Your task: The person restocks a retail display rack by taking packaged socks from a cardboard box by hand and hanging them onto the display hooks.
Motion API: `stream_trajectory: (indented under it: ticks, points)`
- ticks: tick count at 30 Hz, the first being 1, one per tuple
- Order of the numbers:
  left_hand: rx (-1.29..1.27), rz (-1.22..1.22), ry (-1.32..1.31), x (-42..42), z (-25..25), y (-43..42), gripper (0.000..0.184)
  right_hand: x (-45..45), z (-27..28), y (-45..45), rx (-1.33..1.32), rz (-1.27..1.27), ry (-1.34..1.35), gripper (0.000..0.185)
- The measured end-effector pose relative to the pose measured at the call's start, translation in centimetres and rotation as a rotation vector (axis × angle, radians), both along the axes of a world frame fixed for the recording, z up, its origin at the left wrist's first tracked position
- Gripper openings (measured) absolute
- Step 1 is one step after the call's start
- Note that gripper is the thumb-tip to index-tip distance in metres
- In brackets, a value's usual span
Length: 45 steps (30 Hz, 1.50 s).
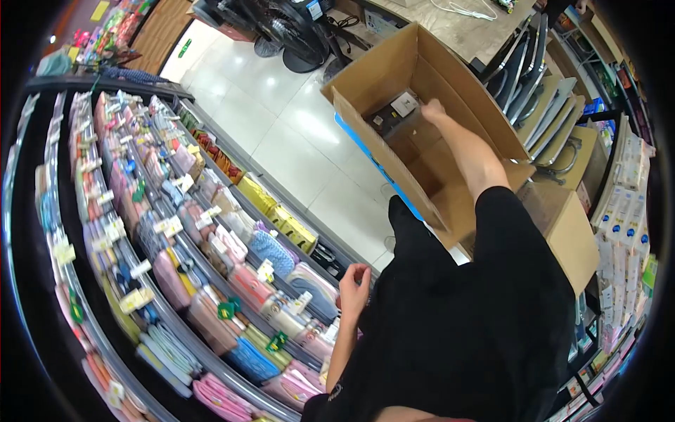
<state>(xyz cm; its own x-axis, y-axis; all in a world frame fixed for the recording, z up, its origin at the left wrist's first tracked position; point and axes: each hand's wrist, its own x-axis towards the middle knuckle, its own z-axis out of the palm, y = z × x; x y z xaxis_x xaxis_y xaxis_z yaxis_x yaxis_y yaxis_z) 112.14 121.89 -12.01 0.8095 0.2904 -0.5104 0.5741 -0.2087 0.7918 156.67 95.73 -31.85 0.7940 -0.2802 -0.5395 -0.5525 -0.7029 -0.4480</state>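
Note:
A large cardboard box (457, 200) stands with its top flaps raised, a blue strip along its outer side. Inside it, my right hand (434, 110) reaches toward the far end, fingers closed. Right beside those fingers is a dark package with a white label (404, 105); whether they grip it, I cannot make out. My left hand (355, 285) hangs at my side near the shelf of pencil cases, its fingers curled in and nothing visible in them.
Tiered shelves of pencil cases and pouches (232, 281) run along the left. Black fans (299, 42) stand on the tiled floor (302, 133) ahead. Folding chairs (552, 116) lean right of the box, near another carton (562, 218). A table (457, 32) is behind.

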Motion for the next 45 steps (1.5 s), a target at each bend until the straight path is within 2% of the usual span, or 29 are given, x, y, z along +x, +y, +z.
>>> stream_trajectory:
  ticks: [4,6,7,11,13,15,17,19,21,23,25,26,28,29,31,32,34,38,40,41,43,45]
  points:
    - [0.024,-0.017,0.135,4.8,2.2,0.8,0.014,-1.0,-3.3,1.9,0.064,0.003,0.134,0.053]
    - [0.013,-0.034,0.19,5.6,1.7,1.3,0.016,-0.7,-5.6,2.2,0.131,-0.149,0.107,0.061]
    - [-0.008,-0.049,0.227,6.4,1.4,1.4,0.017,-0.4,-7.5,2.2,0.073,-0.152,0.069,0.065]
    - [-0.105,-0.093,0.305,8.9,1.3,1.6,0.02,0.1,-10.8,1.3,0.097,-0.257,0.024,0.062]
    - [-0.092,-0.145,0.332,9.8,0.9,2.2,0.02,1.2,-11.5,-0.1,0.241,-0.213,0.21,0.064]
    - [-0.082,-0.183,0.342,11.1,0.6,2.5,0.021,2.1,-15.3,-1.4,0.244,-0.153,0.233,0.065]
    - [-0.038,-0.229,0.328,12.4,1.0,3.0,0.023,1.9,-16.2,-1.2,0.254,-0.086,0.258,0.066]
    - [-0.035,-0.229,0.316,13.1,0.8,3.6,0.023,1.1,-15.2,-0.2,0.159,-0.253,0.012,0.065]
    - [-0.03,-0.234,0.303,13.5,0.9,4.0,0.024,0.8,-18.1,-0.1,0.218,-0.341,0.008,0.066]
    - [-0.006,-0.245,0.318,14.0,0.9,4.3,0.025,1.0,-18.0,0.3,0.277,-0.429,-0.002,0.067]
    - [0.027,-0.273,0.304,14.1,0.8,4.4,0.026,1.4,-13.4,1.2,0.272,-0.461,0.021,0.066]
    - [0.056,-0.296,0.293,14.0,0.8,4.5,0.026,1.4,-13.3,1.3,0.274,-0.456,0.02,0.066]
    - [0.07,-0.287,0.286,14.2,1.0,4.4,0.026,1.4,-13.3,1.5,0.205,-0.433,-0.151,0.054]
    - [0.084,-0.284,0.28,14.2,1.0,4.3,0.027,1.5,-13.3,1.8,0.209,-0.419,-0.154,0.054]
    - [0.094,-0.264,0.271,13.9,0.8,4.0,0.027,2.0,-10.5,2.9,0.6,-0.73,-0.129,0.04]
    - [0.104,-0.261,0.27,13.6,0.7,4.0,0.027,2.1,-10.6,3.0,0.606,-0.716,-0.13,0.04]
    - [0.09,-0.237,0.254,12.7,0.6,3.5,0.027,1.4,-12.1,3.1,0.984,-0.701,-0.026,0.026]
    - [0.073,-0.254,0.273,10.8,0.6,2.9,0.028,0.8,-13.1,5.0,0.987,-0.711,0.006,0.02]
    - [0.08,-0.258,0.264,9.7,0.9,2.7,0.028,0.9,-12.9,5.7,0.813,-0.722,-0.056,0.021]
    - [0.085,-0.254,0.235,9.2,0.8,2.8,0.028,0.4,-12.6,5.9,0.813,-0.722,-0.059,0.021]
    - [0.086,-0.258,0.187,8.8,1.1,2.6,0.027,0.5,-9.7,6.0,0.567,-0.677,-0.193,0.025]
    - [0.101,-0.266,0.189,8.9,1.7,2.6,0.027,0.4,-9.7,4.6,0.56,-0.637,-0.212,0.027]
